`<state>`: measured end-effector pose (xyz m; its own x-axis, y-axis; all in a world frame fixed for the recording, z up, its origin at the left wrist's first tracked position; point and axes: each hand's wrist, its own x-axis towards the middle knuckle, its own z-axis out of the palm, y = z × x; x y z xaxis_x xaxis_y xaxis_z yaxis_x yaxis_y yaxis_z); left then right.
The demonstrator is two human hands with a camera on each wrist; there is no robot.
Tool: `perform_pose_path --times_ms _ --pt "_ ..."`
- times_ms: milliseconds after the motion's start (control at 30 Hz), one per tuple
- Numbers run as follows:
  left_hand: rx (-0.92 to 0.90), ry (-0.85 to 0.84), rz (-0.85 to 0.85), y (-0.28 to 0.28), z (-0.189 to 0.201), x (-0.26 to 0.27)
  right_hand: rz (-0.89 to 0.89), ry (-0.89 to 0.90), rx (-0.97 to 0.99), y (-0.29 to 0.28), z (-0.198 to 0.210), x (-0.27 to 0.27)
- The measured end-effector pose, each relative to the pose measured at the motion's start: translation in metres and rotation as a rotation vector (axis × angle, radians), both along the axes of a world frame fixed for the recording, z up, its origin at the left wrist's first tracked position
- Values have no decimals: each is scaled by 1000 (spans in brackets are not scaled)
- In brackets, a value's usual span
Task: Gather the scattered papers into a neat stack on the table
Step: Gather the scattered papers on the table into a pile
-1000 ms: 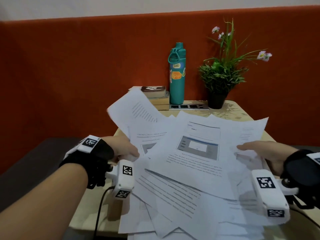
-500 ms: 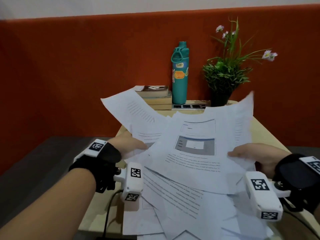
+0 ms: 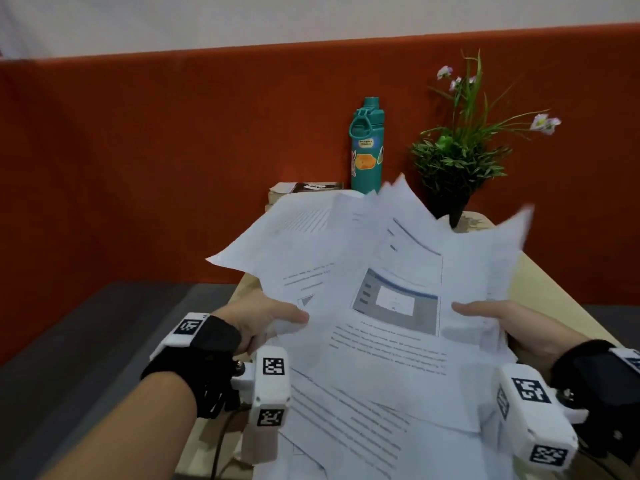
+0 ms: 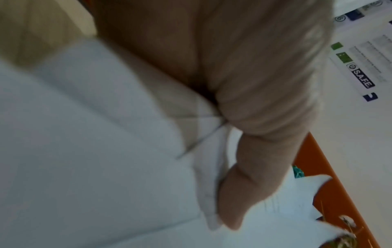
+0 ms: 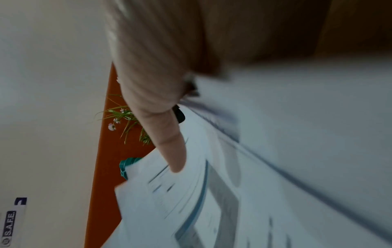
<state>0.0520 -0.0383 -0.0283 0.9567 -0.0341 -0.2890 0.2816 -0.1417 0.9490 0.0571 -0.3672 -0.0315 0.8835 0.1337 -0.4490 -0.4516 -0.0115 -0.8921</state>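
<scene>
Since the earlier frames you have swept the papers (image 3: 391, 306) inward and upward: their far edges, which lay flat on the surface (image 3: 554, 292), now stand raised and fanned in front of the teal bottle (image 3: 367, 147), and your two hands have come closer together. Your left hand (image 3: 263, 320) grips the left edge of the bundle, thumb on top and fingers curled beneath, as the left wrist view shows. Your right hand (image 3: 502, 320) clamps the right edge, thumb laid flat over the top sheet; its fingers are hidden under the paper. More sheets lie loose and overlapping on the surface below the raised bundle, nearer you than the bottle. Just right of the bottle stands a potted plant (image 3: 460, 161); just left of it lies a stack of books (image 3: 304, 188).
</scene>
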Motion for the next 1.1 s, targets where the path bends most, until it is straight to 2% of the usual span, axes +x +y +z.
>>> perform_pose_path --times_ms 100,233,400,567,733,833,967,1100 --pt "-58 -12 -56 -6 0 -1 15 59 -29 4 4 -3" --pt "-129 -58 -11 -1 -3 -3 -65 -32 14 7 14 -9" --pt "-55 -31 78 -17 -1 -3 -4 88 -2 17 10 -3" --pt "-44 46 -3 -27 -4 5 -34 96 -89 26 2 2" --pt "126 -43 130 -14 -11 21 -113 80 -256 19 -5 8" --pt "83 -97 259 -10 -9 22 -118 30 -302 17 -5 9" --pt "188 -116 427 -5 -12 30 -111 25 -342 14 -4 13" --pt "158 -131 529 17 -8 41 -170 13 -337 3 -4 15"
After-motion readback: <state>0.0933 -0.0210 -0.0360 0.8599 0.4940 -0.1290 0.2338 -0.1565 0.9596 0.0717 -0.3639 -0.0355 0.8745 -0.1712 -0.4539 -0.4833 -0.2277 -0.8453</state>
